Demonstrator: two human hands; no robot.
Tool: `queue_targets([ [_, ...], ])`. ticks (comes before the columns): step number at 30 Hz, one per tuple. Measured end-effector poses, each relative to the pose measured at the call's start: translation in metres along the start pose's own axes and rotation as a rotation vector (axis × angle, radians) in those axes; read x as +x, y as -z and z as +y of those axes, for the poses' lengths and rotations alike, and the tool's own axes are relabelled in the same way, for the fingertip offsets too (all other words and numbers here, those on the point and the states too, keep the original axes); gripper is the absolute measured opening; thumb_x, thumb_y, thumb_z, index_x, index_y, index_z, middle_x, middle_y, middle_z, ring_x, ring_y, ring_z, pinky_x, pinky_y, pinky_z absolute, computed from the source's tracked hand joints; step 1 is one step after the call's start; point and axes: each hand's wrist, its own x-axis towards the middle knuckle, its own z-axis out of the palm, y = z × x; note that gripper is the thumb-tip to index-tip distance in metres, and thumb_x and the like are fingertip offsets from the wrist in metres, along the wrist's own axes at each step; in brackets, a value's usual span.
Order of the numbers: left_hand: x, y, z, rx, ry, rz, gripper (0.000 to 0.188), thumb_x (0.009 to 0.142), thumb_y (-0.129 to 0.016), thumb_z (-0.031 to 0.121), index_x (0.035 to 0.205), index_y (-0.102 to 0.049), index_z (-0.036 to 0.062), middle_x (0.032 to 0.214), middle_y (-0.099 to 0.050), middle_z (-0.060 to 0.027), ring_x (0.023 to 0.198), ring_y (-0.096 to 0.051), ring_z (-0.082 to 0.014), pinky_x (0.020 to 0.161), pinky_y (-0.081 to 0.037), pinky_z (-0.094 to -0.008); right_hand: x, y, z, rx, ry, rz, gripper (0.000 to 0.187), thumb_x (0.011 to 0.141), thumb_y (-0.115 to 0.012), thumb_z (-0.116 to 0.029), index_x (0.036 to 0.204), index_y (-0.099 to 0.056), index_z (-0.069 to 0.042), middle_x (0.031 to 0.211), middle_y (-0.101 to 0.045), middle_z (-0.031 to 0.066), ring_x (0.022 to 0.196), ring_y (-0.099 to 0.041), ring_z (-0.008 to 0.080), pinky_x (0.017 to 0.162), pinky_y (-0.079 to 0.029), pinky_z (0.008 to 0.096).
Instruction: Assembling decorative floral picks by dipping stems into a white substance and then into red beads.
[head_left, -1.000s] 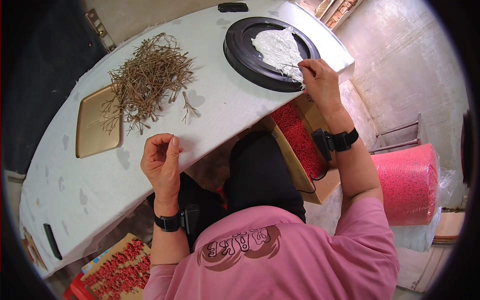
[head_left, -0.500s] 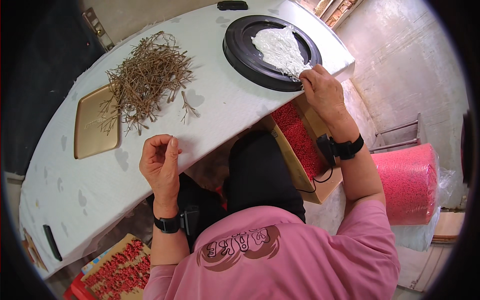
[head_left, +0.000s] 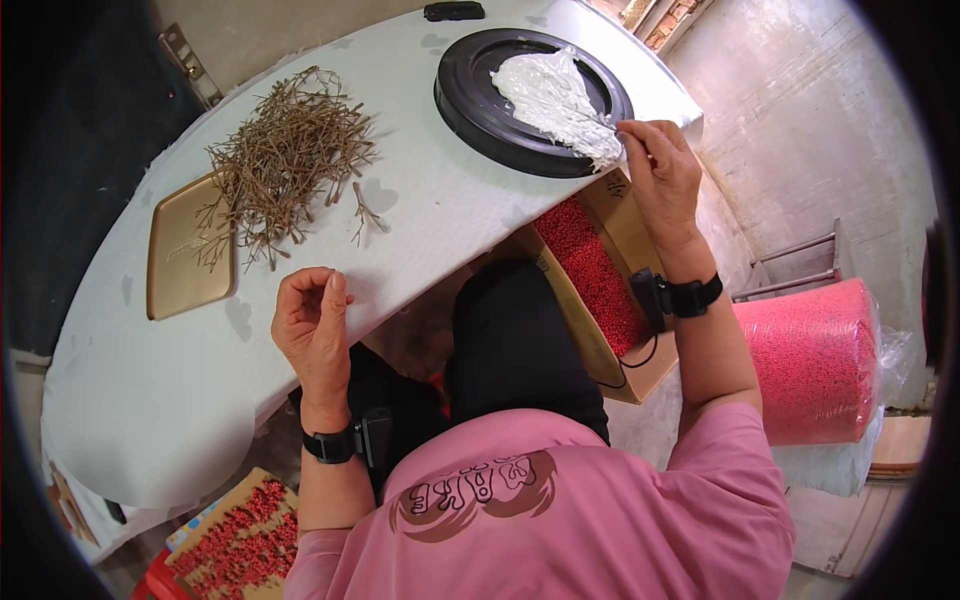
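Note:
My right hand [head_left: 660, 170] is at the right edge of a round black lid [head_left: 470, 115], its fingers pinched on a thin twig [head_left: 606, 124]. The twig's tip meets the thick white paste [head_left: 545, 95] spread on the lid. Over the table's near edge, my left hand [head_left: 312, 315] is closed, thumb against curled fingers. A small reddish spot shows beside the fingertips; I cannot make out what they hold. Beyond the left hand lies a tangled heap of brown twigs [head_left: 290, 150], with one loose forked twig [head_left: 364, 214] to its right.
A gold tray [head_left: 190, 275] lies partly under the heap on the white-covered table [head_left: 420, 200]. Below the edge stands a cardboard box [head_left: 640, 385] of red beads [head_left: 590, 270]. A bulky clear bag of red beads [head_left: 805, 365] stands right; bead-covered sprigs [head_left: 245, 540] lie lower left.
My right hand has drawn slightly right, away from the lid's edge, and the twig now shows against the paste. My left hand stays closed. The whole view has shifted slightly.

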Motion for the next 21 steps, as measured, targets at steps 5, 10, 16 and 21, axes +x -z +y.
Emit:
queue_targets([
  [5,0.000,-0.002,0.000,-0.005,-0.001,-0.010,0.009,0.091,-0.066,0.003,0.098,-0.061,0.0016,0.086,-0.060,0.0007,0.075,-0.056,-0.0058,0.069,-0.047,-0.0196,-0.010,-0.021,0.009,-0.001,-0.018,-0.030,0.012,0.086,-0.066,-0.008,0.097,-0.071,-0.007,0.086,-0.063,0.0084,0.075,-0.065,0.0241,0.065,-0.051,0.0312],
  [10,0.000,-0.001,0.001,-0.002,0.000,-0.010,0.009,0.091,-0.066,0.002,0.097,-0.060,0.0015,0.086,-0.060,0.0007,0.074,-0.056,-0.0059,0.069,-0.047,-0.0194,-0.013,-0.020,0.005,-0.161,0.019,-0.194,0.010,0.087,-0.065,-0.010,0.094,-0.071,-0.008,0.086,-0.063,0.0076,0.075,-0.065,0.0247,0.065,-0.052,0.0323],
  [16,0.001,-0.002,0.000,-0.001,-0.004,-0.003,0.009,0.091,-0.066,0.001,0.097,-0.060,0.0015,0.086,-0.060,0.0007,0.074,-0.056,-0.0059,0.069,-0.047,-0.0196,-0.010,-0.018,0.003,-0.216,0.062,-0.227,0.008,0.088,-0.063,-0.011,0.092,-0.070,-0.008,0.087,-0.062,0.0079,0.076,-0.065,0.0262,0.066,-0.052,0.0339],
  [21,0.000,-0.001,0.001,-0.008,-0.001,-0.002,0.008,0.091,-0.066,0.001,0.097,-0.060,0.0015,0.086,-0.060,0.0007,0.074,-0.056,-0.0058,0.069,-0.047,-0.0198,-0.006,-0.019,-0.003,-0.231,0.127,-0.287,0.008,0.088,-0.062,-0.011,0.093,-0.068,-0.007,0.088,-0.061,0.0085,0.076,-0.065,0.0273,0.066,-0.052,0.0351],
])
